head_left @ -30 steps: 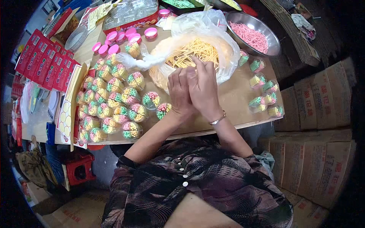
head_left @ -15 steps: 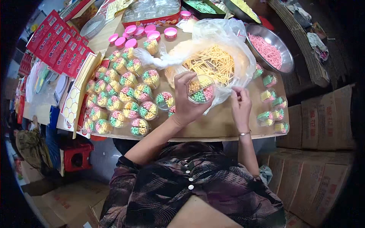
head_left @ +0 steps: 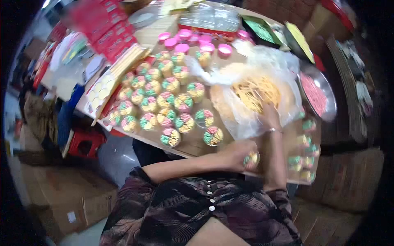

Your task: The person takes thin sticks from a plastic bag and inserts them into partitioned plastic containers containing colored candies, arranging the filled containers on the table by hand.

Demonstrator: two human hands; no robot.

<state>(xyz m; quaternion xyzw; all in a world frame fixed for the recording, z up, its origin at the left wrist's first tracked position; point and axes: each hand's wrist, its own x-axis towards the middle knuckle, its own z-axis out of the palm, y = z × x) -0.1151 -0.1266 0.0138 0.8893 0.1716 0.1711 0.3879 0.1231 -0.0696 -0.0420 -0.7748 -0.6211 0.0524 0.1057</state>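
My left hand (head_left: 239,154) is closed around a clear round cup (head_left: 251,160) near the table's front edge. Coloured stick ends show in the cup's mouth, which tilts to the right. My right hand (head_left: 269,116) reaches into an opened plastic bag (head_left: 242,130), its fingers at a pile of thin yellow sticks (head_left: 256,92). Blur and the sticks hide whether those fingers grip anything. Left of the bag stand many similar cups (head_left: 166,99) packed with pink, green and yellow sticks. One cup (head_left: 204,118) among them looks only partly filled.
Pink lids (head_left: 225,50) lie behind the cups. A metal bowl of pink sticks (head_left: 314,93) stands right of the bag, with more filled cups (head_left: 304,140) in front. At the back are a tray of clear containers (head_left: 210,17) and green sticks (head_left: 262,32). Red printed cards (head_left: 107,30) stand left.
My left hand has lowered the cup toward the table's front edge and tilted it. My right hand has moved from the bag's edge into the yellow sticks. The camera view has shifted.
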